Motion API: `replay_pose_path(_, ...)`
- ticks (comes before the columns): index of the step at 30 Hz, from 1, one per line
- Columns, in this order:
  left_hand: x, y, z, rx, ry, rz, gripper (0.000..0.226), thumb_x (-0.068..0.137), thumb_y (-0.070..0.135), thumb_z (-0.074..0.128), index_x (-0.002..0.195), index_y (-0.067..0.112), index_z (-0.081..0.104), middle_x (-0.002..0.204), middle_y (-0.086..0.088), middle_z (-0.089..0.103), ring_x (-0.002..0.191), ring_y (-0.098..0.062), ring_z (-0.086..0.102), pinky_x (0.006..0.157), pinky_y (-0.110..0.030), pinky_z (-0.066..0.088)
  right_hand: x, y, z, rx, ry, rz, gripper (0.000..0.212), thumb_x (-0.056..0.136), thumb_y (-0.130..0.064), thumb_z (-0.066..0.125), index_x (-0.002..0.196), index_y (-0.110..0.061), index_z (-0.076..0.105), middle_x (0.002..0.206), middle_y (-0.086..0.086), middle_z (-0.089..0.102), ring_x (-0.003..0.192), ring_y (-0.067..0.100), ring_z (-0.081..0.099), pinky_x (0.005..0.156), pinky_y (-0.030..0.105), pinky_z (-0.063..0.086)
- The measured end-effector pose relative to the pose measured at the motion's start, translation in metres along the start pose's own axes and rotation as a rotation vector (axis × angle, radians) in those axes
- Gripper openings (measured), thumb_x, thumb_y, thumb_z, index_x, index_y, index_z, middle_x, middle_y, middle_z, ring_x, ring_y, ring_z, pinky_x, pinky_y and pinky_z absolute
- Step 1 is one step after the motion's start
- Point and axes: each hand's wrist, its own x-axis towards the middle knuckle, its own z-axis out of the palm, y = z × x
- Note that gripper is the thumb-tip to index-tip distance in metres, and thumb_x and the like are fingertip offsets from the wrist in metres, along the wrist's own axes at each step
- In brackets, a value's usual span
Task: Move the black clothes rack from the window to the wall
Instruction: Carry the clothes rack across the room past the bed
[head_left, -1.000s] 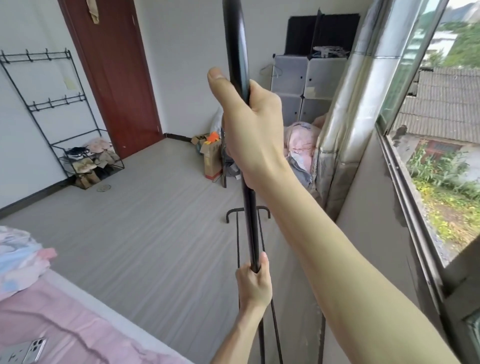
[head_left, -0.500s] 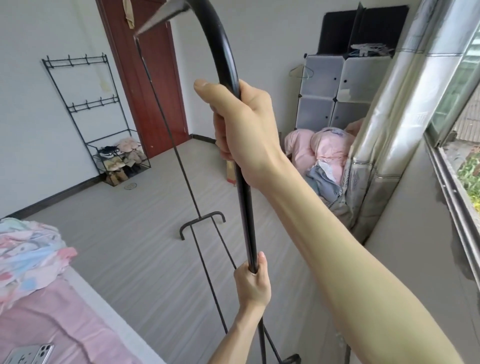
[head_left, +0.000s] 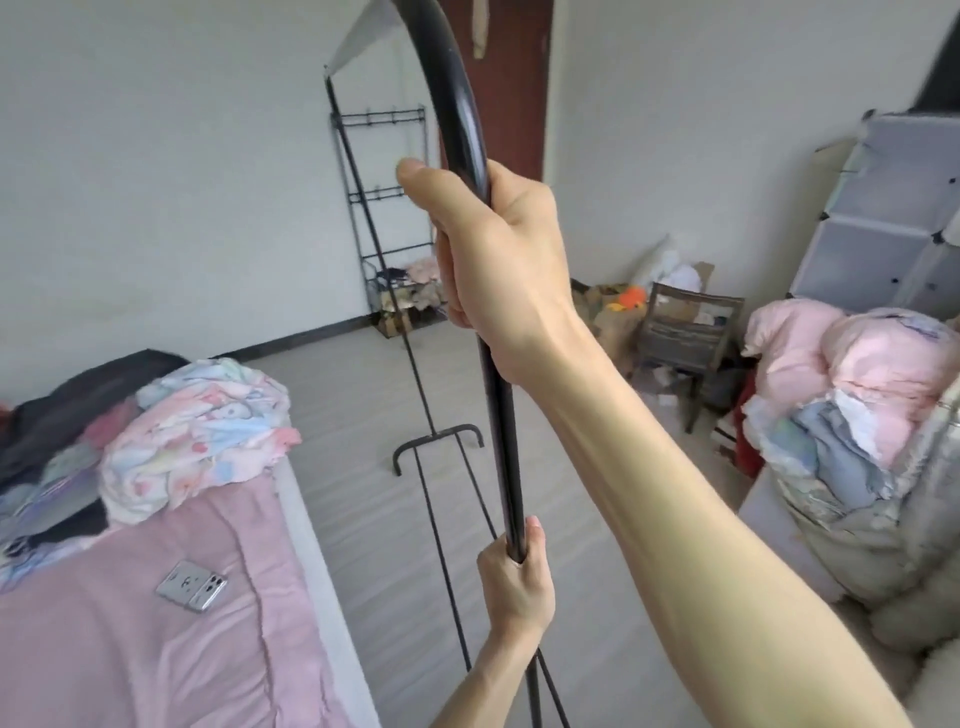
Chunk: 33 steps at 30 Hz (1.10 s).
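I hold the near upright pole of the black clothes rack (head_left: 503, 447) in both hands. My right hand (head_left: 498, 249) grips it high, just under the curved top corner. My left hand (head_left: 514, 582) grips the same pole lower down. The rack's far upright runs down to a curved foot (head_left: 439, 444) over the grey floor in the middle of the room, and two thin bottom rails run back toward me. The white wall (head_left: 156, 182) lies ahead on the left. The window is out of view.
A bed with a pink cover (head_left: 156, 623), a phone (head_left: 192, 586) and piled clothes (head_left: 197, 431) fills the lower left. A black wall shelf rack (head_left: 389, 218) with shoes stands by the red door (head_left: 511, 78). A chair (head_left: 685, 332), bedding pile (head_left: 852, 405) and cube cabinet (head_left: 893, 218) are on the right.
The view has swung left, away from the window, which has dropped out of sight. The rack has turned with me toward the room's middle and the bed. Both hands keep their grip.
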Motion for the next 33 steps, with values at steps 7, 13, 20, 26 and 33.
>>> replay_pose_path(7,0.021,0.006,0.042,0.014,0.164,-0.134,0.054,0.084,0.043,0.054,0.048,0.019,0.021,0.041,0.008,0.02,0.043,-0.012,0.022,0.047,-0.031,0.017,0.033,0.016,-0.036,0.097,-0.101,0.004,0.041,0.09,-0.022,0.065,0.065,-0.025,0.032,0.048,-0.01,0.023,0.045,0.016,0.021,0.051,0.032,0.023)
replay_pose_path(13,0.055,0.001,0.071,-0.003,0.278,-0.198,0.057,0.09,0.031,0.058,0.047,0.021,0.022,0.039,0.007,0.021,0.043,-0.013,0.022,0.048,-0.03,0.017,0.075,0.037,-0.048,0.116,-0.1,0.001,0.052,0.089,-0.026,0.066,0.052,-0.025,0.029,0.042,-0.013,0.027,0.048,0.019,0.028,0.055,0.038,0.031)
replay_pose_path(20,0.125,-0.014,0.101,0.007,0.384,-0.194,0.051,0.094,0.023,0.058,0.05,0.027,0.033,0.043,0.008,0.028,0.046,-0.012,0.027,0.047,-0.031,0.024,0.145,0.079,-0.052,0.145,-0.108,-0.009,0.052,0.088,-0.026,0.067,0.053,-0.025,0.029,0.043,-0.013,0.026,0.049,0.019,0.028,0.055,0.036,0.029)
replay_pose_path(26,0.217,-0.039,0.125,0.034,0.477,-0.198,0.026,0.092,0.021,0.057,0.072,0.007,0.051,0.046,0.005,0.036,0.045,-0.012,0.031,0.047,-0.029,0.031,0.229,0.128,-0.038,0.162,-0.13,0.009,0.045,0.088,-0.024,0.065,0.06,-0.026,0.03,0.049,-0.01,0.025,0.053,0.02,0.024,0.054,0.036,0.027)
replay_pose_path(33,0.339,-0.058,0.14,0.034,0.535,-0.275,0.031,0.094,0.026,0.056,0.071,0.006,0.052,0.053,-0.005,0.041,0.046,-0.011,0.035,0.044,-0.021,0.031,0.33,0.18,-0.003,0.149,-0.172,0.031,0.052,0.087,-0.026,0.065,0.045,-0.027,0.034,0.044,-0.014,0.024,0.049,0.017,0.024,0.054,0.034,0.027)
